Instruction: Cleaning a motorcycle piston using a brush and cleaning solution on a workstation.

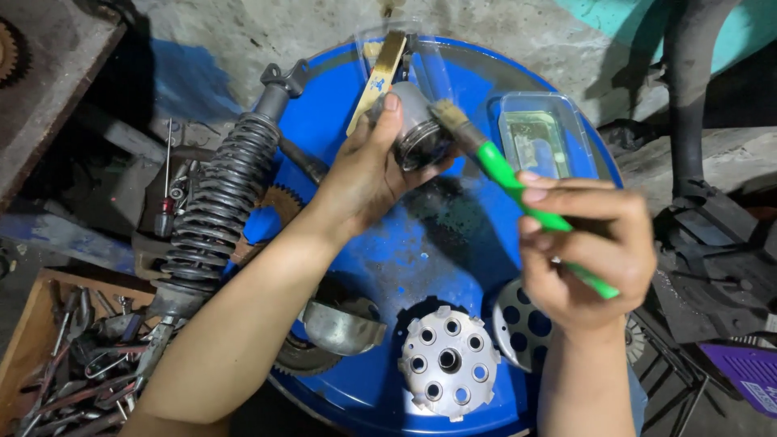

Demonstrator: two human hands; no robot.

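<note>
Two hands in view, one piston, one brush. The left hand (pixel 368 174) is curled around a grey metal piston (pixel 419 129), thumb on its near side, and holds it above the far part of a round blue drum top (pixel 453 243). The piston is cylindrical, dull silver, with dark grooves round its lower band and dark grime at the open end. The right hand (pixel 587 255) is closed around the bright green handle of a brush (pixel 502 174), whose pale bristles touch the piston's right side. One clear rectangular tub (pixel 544 137) with yellowish liquid stands on the drum, far right. One pale wooden strip (pixel 377 77) with blue marks lies tilted at the far edge, just beside the piston. Near the viewer on the drum: one silver clutch hub (pixel 449 362) with round holes, one perforated plate (pixel 518 324) to its right, partly behind the right wrist, and one metal shell (pixel 344 324) to its left. One black coil shock absorber (pixel 218 202) leans along the drum's left edge. One wooden box (pixel 32 328) of tools sits near left.
</note>
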